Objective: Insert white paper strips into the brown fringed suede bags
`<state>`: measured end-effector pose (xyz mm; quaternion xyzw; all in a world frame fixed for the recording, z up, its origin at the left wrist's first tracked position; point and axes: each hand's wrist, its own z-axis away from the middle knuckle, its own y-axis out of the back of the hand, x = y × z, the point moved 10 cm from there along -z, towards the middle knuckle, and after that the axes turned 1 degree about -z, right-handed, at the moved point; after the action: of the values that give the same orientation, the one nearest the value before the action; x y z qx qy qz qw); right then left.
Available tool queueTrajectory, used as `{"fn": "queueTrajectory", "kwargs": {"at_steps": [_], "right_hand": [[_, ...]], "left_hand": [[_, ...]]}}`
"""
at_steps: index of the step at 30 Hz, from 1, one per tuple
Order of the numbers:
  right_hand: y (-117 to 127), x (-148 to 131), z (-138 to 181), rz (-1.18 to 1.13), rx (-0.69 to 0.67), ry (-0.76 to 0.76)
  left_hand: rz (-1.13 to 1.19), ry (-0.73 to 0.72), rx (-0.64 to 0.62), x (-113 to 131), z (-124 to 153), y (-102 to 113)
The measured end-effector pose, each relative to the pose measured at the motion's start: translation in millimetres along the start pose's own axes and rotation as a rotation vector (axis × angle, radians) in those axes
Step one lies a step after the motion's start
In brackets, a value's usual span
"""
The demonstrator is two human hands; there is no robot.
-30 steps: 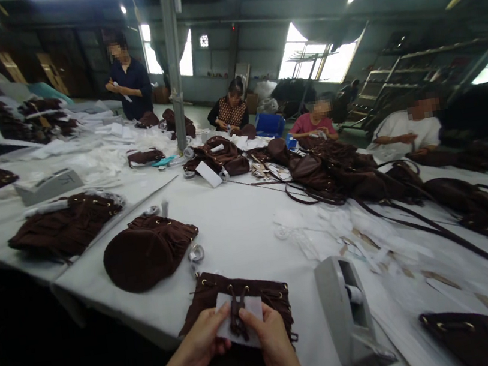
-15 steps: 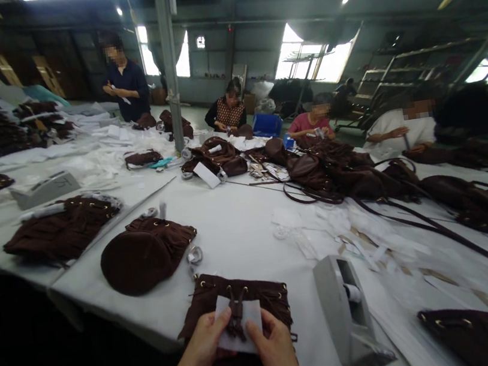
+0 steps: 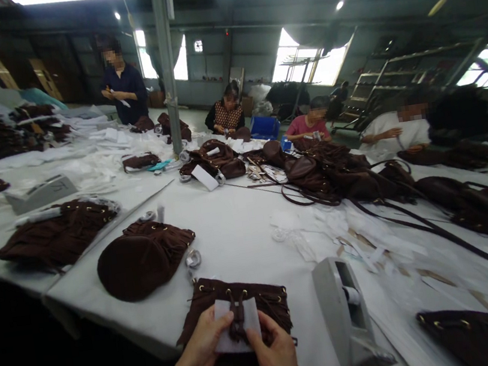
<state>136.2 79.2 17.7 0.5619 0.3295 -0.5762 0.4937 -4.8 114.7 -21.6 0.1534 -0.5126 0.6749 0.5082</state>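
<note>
A dark brown bag [image 3: 263, 292] with gold eyelets and fringe lies at the table's near edge, under both hands. Over its front is a white sheet of paper [image 3: 249, 309], tucked behind the brown drawstring tassel [image 3: 237, 323]. My left hand [image 3: 208, 333] pinches the paper's left side, its thumb beside the tassel. On the right side, my right hand [image 3: 272, 339] grips the paper between thumb and fingers. The fingers behind the sheet are partly hidden.
A grey tape dispenser [image 3: 347, 320] stands right of the bag. Another brown bag [image 3: 139, 261] lies to the left. Brown bags with long straps [image 3: 337, 173] are heaped at the back right, near plastic wrapping [image 3: 306, 235]. Several co-workers are around the table's far side.
The hands and paper stay at the bag's front with only slight finger movement. The whole view has shifted a little.
</note>
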Motion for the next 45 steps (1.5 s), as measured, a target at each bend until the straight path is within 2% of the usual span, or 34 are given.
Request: {"fn": "queueTrajectory", "kwargs": {"at_steps": [6, 10, 16, 21, 24, 29, 36, 41, 45], "right_hand": [[2, -8, -1, 0.168, 0.036, 0.062], [4, -14, 3, 0.263, 0.093, 0.192], [-9, -25, 14, 0.347, 0.091, 0.399], [-28, -32, 24, 0.466, 0.073, 0.571], [-39, -35, 32, 0.574, 0.076, 0.697], [-48, -34, 48, 0.676, 0.075, 0.863], [-53, -26, 65, 0.819, 0.086, 0.937], [-62, -30, 67, 0.932, 0.009, 1.000], [-64, -34, 73, 0.864, -0.086, 1.046]], "left_hand": [[0.026, 0.026, -0.041, 5, 1, -8], [-0.048, -0.002, -0.029, 5, 0, -6], [-0.439, -0.246, 0.179, 19, 2, 12], [-0.632, -0.331, 0.311, 21, 15, 18], [-0.591, -0.327, 0.321, 17, 15, 20], [-0.381, -0.263, 0.278, 5, 8, 23], [-0.183, -0.195, 0.271, 3, 15, 15], [-0.125, -0.150, 0.236, 1, 21, 12], [-0.159, -0.110, 0.273, 1, 17, 18]]}}
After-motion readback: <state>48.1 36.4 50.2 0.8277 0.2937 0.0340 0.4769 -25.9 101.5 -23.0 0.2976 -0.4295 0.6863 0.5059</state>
